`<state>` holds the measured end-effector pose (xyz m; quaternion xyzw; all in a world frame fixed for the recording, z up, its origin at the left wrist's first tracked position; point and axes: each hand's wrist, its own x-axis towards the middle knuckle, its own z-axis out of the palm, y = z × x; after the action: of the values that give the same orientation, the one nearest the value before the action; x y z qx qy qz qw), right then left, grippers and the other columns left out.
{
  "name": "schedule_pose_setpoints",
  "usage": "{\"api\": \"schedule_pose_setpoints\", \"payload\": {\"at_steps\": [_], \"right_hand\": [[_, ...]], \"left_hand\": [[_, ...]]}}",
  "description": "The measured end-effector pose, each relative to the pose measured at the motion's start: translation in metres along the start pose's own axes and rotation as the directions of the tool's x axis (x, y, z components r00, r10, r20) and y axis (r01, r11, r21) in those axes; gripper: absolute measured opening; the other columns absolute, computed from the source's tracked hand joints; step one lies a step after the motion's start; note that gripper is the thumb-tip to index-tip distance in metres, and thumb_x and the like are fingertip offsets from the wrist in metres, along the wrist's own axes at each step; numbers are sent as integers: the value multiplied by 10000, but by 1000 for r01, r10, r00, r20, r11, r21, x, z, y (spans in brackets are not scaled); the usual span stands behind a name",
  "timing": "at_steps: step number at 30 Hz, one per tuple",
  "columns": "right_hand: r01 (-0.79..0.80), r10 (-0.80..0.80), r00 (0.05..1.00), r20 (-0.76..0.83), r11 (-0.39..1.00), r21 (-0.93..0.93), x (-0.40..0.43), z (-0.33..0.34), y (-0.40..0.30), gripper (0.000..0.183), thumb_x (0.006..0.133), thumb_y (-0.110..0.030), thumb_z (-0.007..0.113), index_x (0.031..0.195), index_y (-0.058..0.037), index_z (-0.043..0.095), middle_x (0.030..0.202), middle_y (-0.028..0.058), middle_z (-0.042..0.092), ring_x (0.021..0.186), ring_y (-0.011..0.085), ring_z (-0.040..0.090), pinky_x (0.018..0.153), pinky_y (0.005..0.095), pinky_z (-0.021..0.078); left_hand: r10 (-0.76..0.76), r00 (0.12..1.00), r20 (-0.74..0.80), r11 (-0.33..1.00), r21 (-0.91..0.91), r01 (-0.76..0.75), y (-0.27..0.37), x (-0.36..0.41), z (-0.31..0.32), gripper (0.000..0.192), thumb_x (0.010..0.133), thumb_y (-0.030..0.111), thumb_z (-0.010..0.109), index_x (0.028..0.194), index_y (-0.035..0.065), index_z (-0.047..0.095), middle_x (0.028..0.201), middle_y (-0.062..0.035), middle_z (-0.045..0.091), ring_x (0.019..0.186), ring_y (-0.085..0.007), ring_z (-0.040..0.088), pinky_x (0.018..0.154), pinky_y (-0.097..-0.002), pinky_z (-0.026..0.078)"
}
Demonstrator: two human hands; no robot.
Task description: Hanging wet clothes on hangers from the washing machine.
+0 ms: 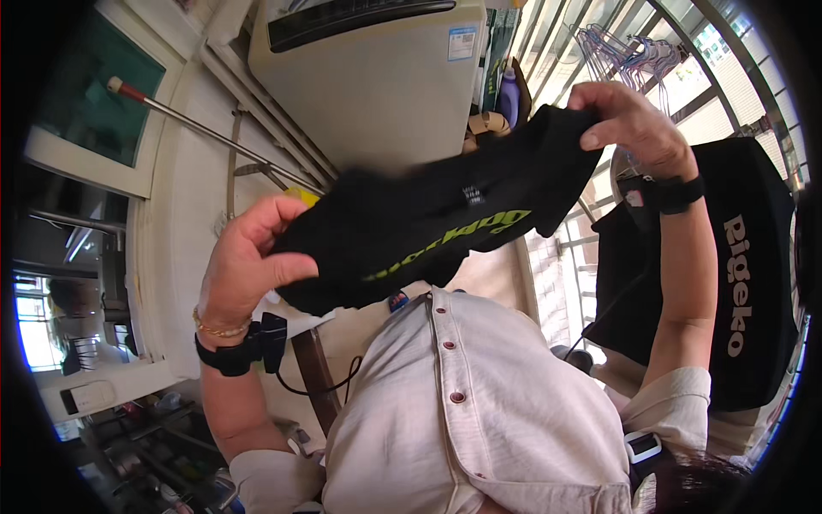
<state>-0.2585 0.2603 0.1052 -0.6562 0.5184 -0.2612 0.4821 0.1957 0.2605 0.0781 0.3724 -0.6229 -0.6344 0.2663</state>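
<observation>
A black cloth garment (411,212) with yellow-green lettering and a small pale label is stretched between my two hands, in front of my chest. My left hand (247,257) pinches its left end between thumb and fingers. Its right end is gripped by my right hand (632,125), which is held higher and farther out. The garment's upper edge is blurred near the middle, and folds hide its full shape. Each wrist wears a black strap, and a cable runs from the left one.
A pale washing machine (366,83) stands ahead. Wire hangers (632,54) hang by the barred window at upper right. Another black garment (738,270) with white lettering hangs at right. A metal pole (192,128) slants at left. A purple bottle (508,96) stands beside the machine.
</observation>
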Motion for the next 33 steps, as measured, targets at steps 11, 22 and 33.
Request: {"api": "schedule_pose_setpoints", "payload": {"at_steps": [11,22,33], "right_hand": [[182,-166,982,-93,961,208,7,6,27,176,801,-120,737,933,-42,649,830,-49,598,781,31,568,742,172,454],[361,-432,856,-284,893,-270,35,-45,-10,88,876,-4,651,949,-18,603,843,-5,581,800,88,534,687,243,444],[576,-948,119,-296,308,-757,-37,-25,-88,121,906,-54,626,998,24,638,917,38,646,849,148,609,782,280,482]], "left_hand": [[-81,908,-411,900,362,244,-34,4,-10,188,879,45,664,1059,-5,647,912,21,657,785,-59,590,730,-207,485],[524,737,-426,770,607,-196,27,53,-21,167,937,154,677,1005,7,638,865,36,599,791,-29,511,721,-190,433],[956,154,-250,260,964,-52,120,-4,19,221,944,178,680,1063,-9,683,956,-67,686,899,-126,618,809,-259,496]]}}
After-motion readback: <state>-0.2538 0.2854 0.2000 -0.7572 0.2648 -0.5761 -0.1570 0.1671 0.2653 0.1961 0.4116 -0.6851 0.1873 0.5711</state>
